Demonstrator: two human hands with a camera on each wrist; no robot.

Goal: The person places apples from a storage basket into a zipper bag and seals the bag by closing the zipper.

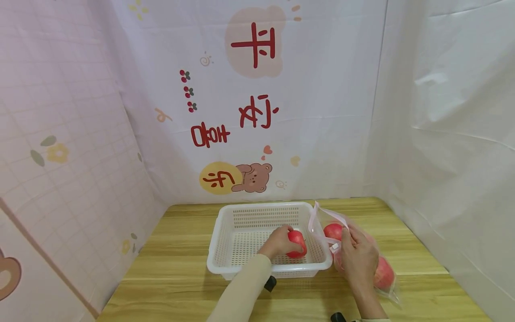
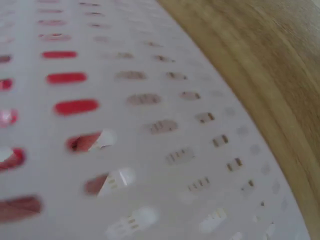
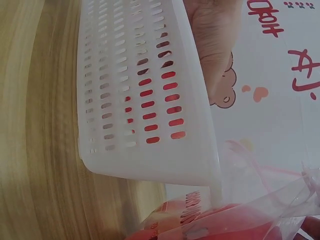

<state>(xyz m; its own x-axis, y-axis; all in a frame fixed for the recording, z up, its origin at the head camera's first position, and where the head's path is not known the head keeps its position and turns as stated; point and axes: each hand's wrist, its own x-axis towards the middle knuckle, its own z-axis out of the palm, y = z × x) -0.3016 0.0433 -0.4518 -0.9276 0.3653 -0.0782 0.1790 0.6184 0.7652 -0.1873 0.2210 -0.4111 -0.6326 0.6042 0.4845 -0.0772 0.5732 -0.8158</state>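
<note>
In the head view my left hand (image 1: 279, 242) grips a red apple (image 1: 296, 245) inside the white perforated plastic basket (image 1: 215, 250), at its right end. My right hand (image 1: 359, 256) pinches the pink-edged rim of a clear zip bag (image 1: 318, 228) just right of the basket. Several red apples (image 1: 384, 273) lie inside that bag, partly covered by the right hand. Through the slots of the basket wall (image 2: 115, 150), the left wrist view shows bits of red. In the right wrist view the bag (image 3: 270, 210) sits against the basket's corner (image 3: 200, 165).
A wood-grain table (image 1: 169, 277) carries everything. White printed cloth (image 1: 322, 112) hangs behind it, with more cloth along the left and right sides. The basket's raised rim (image 1: 265, 205) stands around the left hand.
</note>
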